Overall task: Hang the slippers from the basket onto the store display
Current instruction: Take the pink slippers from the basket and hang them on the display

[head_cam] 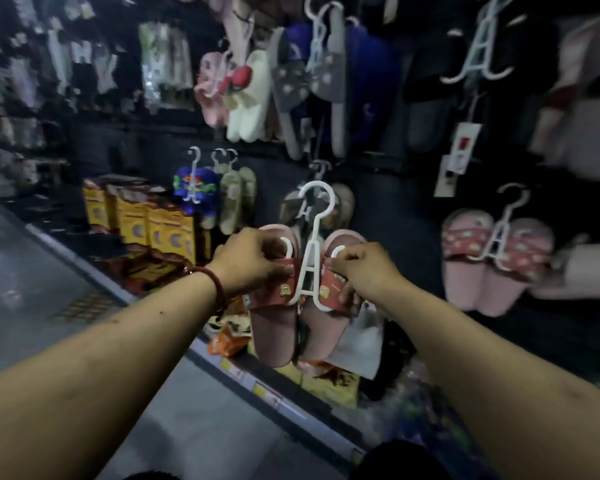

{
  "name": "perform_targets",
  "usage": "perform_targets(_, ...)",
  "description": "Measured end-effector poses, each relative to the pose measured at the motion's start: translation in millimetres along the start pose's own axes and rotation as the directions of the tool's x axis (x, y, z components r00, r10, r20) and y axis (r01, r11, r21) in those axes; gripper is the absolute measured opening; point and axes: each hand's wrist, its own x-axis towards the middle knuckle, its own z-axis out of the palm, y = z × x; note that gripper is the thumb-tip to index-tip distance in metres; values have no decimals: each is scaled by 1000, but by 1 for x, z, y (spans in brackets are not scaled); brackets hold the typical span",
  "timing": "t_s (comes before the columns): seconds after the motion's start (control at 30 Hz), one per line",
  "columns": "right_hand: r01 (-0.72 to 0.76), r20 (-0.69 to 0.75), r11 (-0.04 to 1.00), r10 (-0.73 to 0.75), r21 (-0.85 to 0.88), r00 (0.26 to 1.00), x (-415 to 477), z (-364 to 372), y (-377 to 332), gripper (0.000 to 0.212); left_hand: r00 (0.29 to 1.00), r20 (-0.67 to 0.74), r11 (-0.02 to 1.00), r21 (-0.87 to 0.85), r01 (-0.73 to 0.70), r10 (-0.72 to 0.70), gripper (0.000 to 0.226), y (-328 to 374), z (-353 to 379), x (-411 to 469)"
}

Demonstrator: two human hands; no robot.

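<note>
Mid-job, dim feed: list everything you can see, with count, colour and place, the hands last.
held slippers: one pair, pink with red straps, centre
hanger: one, white, joining the held slippers, hook up
hanging slippers: one pair, pink with red straps, right
blue slippers: one pair, blue, left of centre
beige slippers: at least one pair, beige, beside the blue slippers
cream slippers: one pair, cream, upper centre
grey slippers: one pair, grey, top centre
boxes: several, yellow, low shelf at left
tag: one, white, upper right
bracelet: one, red, left wrist
left hand: one, grips the left slipper's strap
right hand: one, grips the right slipper's strap
</note>
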Motion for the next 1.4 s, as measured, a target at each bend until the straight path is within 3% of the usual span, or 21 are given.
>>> perform_targets(0.17,-59,-200,998,60,13,978,-6,-61,40,25,992,65,992,-77,-103,108,14,45,63,31)
perform_targets(0.37,-115,-375,993,96,-27,922,-23,-125,85,38,946,200,952,-222,-211,257,26,98,126,53)
perform_targets(0.57,-107,-477,993,70,-50,876,-36,-178,110,46,912,224,925,-251,-286,343,12,140,172,73)
perform_targets(0.93,-102,-601,993,46,-60,798,-6,-247,129,48,906,234,917,-278,-286,353,18,197,211,131)
perform_targets(1.13,-133,-588,988,59,-83,807,12,-273,139,36,896,290,924,-285,-255,337,20,218,232,160)
perform_targets(1.4,-210,-581,970,104,-118,807,53,-294,163,43,911,310,949,-243,-202,274,17,224,270,201)
